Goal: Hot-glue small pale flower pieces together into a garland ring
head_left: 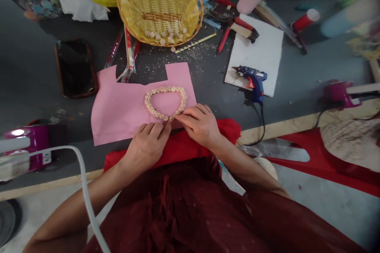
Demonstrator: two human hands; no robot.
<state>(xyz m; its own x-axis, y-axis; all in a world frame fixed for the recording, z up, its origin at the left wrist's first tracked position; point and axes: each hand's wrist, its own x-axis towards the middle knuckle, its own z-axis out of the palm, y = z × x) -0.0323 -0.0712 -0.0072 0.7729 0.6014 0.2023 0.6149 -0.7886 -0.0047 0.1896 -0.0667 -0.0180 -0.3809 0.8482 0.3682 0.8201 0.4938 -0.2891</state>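
Note:
A ring-shaped garland of small cream flowers (166, 89) lies on a sheet of pink paper (118, 110). My left hand (148, 142) pinches the garland's near edge between thumb and finger. Close beside it, my right hand (202, 124) is closed with its fingertips on the same edge, just to the right. The fingertips of both hands nearly meet there, and whatever small part lies between them is hidden. Under my wrists, a red cloth (178, 150) runs along the table's front edge.
Beyond the paper stands a yellow wicker basket (160, 0) with several small cream pieces. A blue glue gun (255, 83) rests partly on a white board (267, 55), its cable trailing over the front edge. At left lie a phone (76, 67) and a purple lamp base (35, 146) with a white cable.

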